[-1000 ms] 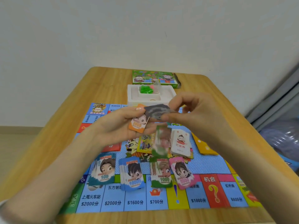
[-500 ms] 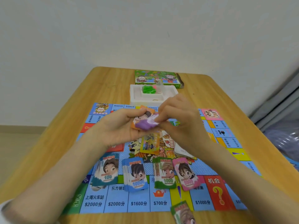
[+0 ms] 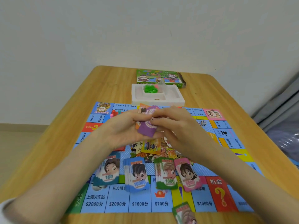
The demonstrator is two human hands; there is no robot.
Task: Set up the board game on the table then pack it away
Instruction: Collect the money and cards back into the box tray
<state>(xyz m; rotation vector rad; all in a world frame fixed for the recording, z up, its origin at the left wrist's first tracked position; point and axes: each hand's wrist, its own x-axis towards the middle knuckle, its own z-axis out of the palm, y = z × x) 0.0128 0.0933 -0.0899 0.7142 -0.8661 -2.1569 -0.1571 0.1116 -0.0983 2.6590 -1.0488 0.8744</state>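
One wad of notes [image 3: 146,128] is pinched over the board [image 3: 116,204] between left hand [image 3: 120,131] and right hand [image 3: 175,126].

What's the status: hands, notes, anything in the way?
Hands: left hand and right hand both grip purple 500 notes above the board. Four note stacks on its near side. Loose green note at near edge.
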